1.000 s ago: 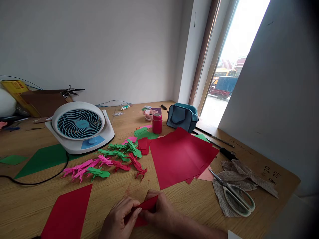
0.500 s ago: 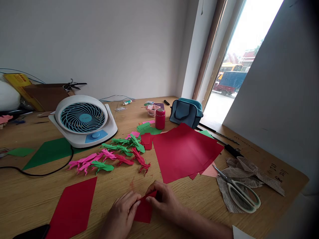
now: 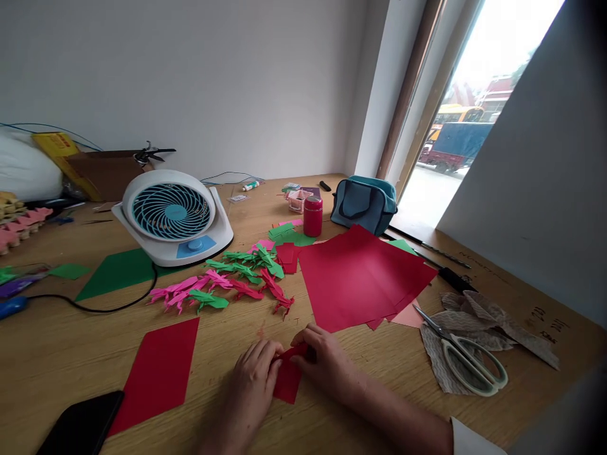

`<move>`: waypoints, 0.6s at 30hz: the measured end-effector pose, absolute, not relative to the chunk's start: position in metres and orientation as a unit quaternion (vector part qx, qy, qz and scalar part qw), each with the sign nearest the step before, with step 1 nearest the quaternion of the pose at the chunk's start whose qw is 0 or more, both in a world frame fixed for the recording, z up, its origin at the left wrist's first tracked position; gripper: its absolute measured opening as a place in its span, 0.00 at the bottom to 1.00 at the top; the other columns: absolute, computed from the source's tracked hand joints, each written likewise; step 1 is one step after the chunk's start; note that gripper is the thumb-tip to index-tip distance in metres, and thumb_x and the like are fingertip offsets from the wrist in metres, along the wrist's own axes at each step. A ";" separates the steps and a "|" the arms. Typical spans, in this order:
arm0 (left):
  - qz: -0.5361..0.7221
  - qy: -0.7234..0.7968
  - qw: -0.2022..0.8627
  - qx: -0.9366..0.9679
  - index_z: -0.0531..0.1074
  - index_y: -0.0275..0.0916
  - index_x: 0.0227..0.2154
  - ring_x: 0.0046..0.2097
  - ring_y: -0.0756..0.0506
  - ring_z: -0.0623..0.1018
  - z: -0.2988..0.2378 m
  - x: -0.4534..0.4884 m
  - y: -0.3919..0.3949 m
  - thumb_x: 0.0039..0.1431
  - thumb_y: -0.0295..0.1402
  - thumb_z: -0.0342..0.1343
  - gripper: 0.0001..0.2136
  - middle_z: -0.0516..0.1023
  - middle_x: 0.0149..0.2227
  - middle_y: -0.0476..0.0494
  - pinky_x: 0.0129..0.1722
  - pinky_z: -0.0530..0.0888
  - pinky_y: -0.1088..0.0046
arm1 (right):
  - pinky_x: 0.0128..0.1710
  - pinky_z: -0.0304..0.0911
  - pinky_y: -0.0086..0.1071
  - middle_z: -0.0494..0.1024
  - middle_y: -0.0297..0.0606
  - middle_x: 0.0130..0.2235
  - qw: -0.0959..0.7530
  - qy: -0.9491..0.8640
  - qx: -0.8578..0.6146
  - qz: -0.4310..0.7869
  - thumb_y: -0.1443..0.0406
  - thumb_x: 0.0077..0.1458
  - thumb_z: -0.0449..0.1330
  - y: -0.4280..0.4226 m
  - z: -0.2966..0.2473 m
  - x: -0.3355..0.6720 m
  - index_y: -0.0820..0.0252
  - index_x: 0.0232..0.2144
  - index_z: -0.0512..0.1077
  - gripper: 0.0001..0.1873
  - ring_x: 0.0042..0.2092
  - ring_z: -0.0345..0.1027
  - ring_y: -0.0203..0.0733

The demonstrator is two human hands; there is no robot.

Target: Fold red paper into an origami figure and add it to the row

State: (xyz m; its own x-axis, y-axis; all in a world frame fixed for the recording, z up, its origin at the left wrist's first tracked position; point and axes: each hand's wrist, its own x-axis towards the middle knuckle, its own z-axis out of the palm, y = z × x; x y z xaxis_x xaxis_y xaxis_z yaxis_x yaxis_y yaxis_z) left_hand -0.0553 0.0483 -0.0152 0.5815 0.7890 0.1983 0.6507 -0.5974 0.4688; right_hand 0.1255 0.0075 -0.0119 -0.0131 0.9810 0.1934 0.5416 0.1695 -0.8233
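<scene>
Both my hands work on a small folded piece of red paper [image 3: 288, 379] lying on the wooden table [image 3: 47, 360]. My left hand [image 3: 253, 379] pinches its left edge with curled fingers. From the right, my right hand [image 3: 325, 360] presses and pinches the upper fold. A flat red sheet [image 3: 159, 373] lies just to the left. A stack of red sheets [image 3: 363, 278] lies beyond my right hand. Several folded pink, green and red paper figures [image 3: 222, 287] lie in a row behind my hands.
A white and blue desk fan [image 3: 173, 215] stands at the back left, its black cord [image 3: 95, 308] trailing left. Scissors [image 3: 467, 357] rest on a patterned cloth at right. A black phone [image 3: 80, 426] lies at the near left. A red cup [image 3: 312, 216] and blue bag [image 3: 364, 203] stand behind.
The view has shifted left and down, bringing the phone into sight. My hands stay on the red piece, which has been folded narrower between the fingers.
</scene>
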 end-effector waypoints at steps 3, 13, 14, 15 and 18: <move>0.209 0.413 0.137 0.876 0.71 0.41 0.37 0.43 0.42 0.74 -0.017 -0.053 0.044 0.62 0.22 0.49 0.09 0.75 0.38 0.44 0.43 0.73 0.62 | 0.36 0.62 0.29 0.74 0.35 0.35 0.375 -0.669 -0.583 0.270 0.76 0.49 0.62 0.006 -0.013 0.129 0.60 0.35 0.73 0.11 0.35 0.68 0.38; 0.203 0.348 0.073 0.912 0.73 0.38 0.43 0.43 0.44 0.74 -0.016 -0.064 0.016 0.65 0.21 0.48 0.11 0.74 0.41 0.42 0.46 0.76 0.64 | 0.35 0.63 0.30 0.73 0.35 0.37 0.358 -0.694 -0.579 0.234 0.71 0.56 0.60 0.003 -0.020 0.136 0.58 0.40 0.72 0.09 0.33 0.67 0.37; 0.199 0.346 0.064 0.915 0.73 0.37 0.44 0.44 0.44 0.74 -0.015 -0.064 0.015 0.65 0.21 0.48 0.11 0.74 0.41 0.42 0.46 0.76 0.64 | 0.34 0.63 0.30 0.73 0.35 0.36 0.359 -0.691 -0.582 0.233 0.71 0.56 0.59 0.003 -0.020 0.136 0.58 0.40 0.71 0.09 0.32 0.66 0.36; 0.194 0.345 0.057 0.917 0.72 0.37 0.44 0.44 0.44 0.74 -0.015 -0.064 0.015 0.65 0.22 0.48 0.11 0.74 0.42 0.41 0.47 0.76 0.64 | 0.33 0.63 0.30 0.73 0.34 0.35 0.362 -0.687 -0.586 0.232 0.71 0.56 0.59 0.004 -0.020 0.136 0.58 0.40 0.72 0.09 0.31 0.66 0.36; 0.178 0.341 0.041 0.922 0.72 0.35 0.46 0.45 0.44 0.74 -0.016 -0.063 0.015 0.65 0.21 0.49 0.11 0.74 0.43 0.40 0.48 0.76 0.63 | 0.32 0.62 0.30 0.72 0.33 0.32 0.373 -0.668 -0.600 0.235 0.70 0.55 0.59 0.005 -0.021 0.136 0.58 0.42 0.71 0.11 0.30 0.65 0.36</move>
